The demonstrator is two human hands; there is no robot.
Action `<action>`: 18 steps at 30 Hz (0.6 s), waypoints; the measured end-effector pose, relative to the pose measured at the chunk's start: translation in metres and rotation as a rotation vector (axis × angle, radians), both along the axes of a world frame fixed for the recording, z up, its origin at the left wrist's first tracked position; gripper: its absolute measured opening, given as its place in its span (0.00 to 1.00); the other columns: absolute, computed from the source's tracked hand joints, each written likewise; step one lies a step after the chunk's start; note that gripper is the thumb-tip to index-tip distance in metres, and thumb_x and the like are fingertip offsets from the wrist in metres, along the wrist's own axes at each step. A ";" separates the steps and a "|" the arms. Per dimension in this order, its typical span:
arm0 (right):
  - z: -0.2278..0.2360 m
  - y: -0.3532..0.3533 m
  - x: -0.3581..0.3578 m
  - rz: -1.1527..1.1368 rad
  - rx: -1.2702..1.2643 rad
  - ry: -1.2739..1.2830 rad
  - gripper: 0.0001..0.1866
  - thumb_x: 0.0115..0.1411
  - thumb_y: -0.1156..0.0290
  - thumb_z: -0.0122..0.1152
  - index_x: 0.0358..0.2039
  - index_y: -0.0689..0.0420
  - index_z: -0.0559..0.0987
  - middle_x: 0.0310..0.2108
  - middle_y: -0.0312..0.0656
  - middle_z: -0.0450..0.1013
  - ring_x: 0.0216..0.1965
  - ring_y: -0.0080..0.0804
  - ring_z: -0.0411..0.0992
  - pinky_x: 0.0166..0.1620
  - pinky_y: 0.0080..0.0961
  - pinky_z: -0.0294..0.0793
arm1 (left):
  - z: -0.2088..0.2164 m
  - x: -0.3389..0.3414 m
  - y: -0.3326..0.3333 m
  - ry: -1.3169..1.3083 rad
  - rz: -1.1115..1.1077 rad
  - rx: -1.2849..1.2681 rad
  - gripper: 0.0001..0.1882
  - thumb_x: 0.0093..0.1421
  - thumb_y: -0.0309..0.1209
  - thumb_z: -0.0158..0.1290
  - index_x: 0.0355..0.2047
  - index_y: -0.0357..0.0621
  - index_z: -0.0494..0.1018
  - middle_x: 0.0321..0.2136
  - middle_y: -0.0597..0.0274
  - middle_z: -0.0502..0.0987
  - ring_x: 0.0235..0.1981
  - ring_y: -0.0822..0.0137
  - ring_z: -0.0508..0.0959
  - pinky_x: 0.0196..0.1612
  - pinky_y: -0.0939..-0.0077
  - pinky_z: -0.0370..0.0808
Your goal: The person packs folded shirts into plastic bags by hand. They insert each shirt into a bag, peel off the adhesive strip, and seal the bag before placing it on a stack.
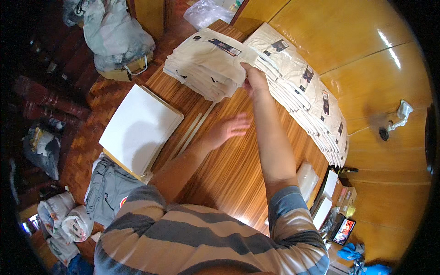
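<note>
wooden table (229, 169): glossy, streaked grain, long plank top
row of folded garments (311, 91): cream cloth, flat packs overlapping along far edge
stack of folded garments (206, 64): cream, soft, squared, left of row
white sheets (137, 128): smooth, rectangular pile
right hand (254, 80): pinching stack's near corner
left hand (227, 130): spread wide, holding nothing, below stack

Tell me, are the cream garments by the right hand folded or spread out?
Folded. The cream garments lie in a neat stack of flat rectangles on the wooden table, and the right hand grips the stack's near edge.
</note>
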State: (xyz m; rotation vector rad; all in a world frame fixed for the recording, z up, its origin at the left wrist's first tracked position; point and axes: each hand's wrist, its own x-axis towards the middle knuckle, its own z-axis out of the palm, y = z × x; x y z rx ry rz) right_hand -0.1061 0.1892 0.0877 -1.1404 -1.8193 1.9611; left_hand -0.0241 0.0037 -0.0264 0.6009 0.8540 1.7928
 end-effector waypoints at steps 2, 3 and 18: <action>0.003 -0.003 -0.002 -0.001 0.085 -0.082 0.17 0.63 0.61 0.72 0.43 0.62 0.83 0.33 0.40 0.80 0.26 0.31 0.73 0.28 0.30 0.72 | 0.011 -0.022 0.022 -0.318 0.022 0.130 0.32 0.76 0.47 0.45 0.72 0.40 0.62 0.71 0.51 0.66 0.70 0.54 0.69 0.72 0.52 0.66; 0.007 -0.006 -0.004 0.003 0.127 -0.117 0.18 0.63 0.61 0.72 0.44 0.64 0.83 0.34 0.41 0.80 0.27 0.32 0.74 0.29 0.30 0.73 | 0.016 -0.032 0.032 -0.471 0.036 0.195 0.31 0.76 0.47 0.45 0.71 0.40 0.63 0.70 0.51 0.67 0.70 0.55 0.69 0.72 0.52 0.65; -0.051 -0.077 0.280 -0.199 0.023 0.153 0.14 0.70 0.75 0.65 0.53 0.66 0.77 0.46 0.46 0.83 0.43 0.28 0.82 0.46 0.23 0.81 | -0.022 0.009 0.014 -0.870 0.386 0.470 0.35 0.74 0.58 0.41 0.71 0.50 0.64 0.68 0.57 0.69 0.68 0.51 0.68 0.69 0.46 0.66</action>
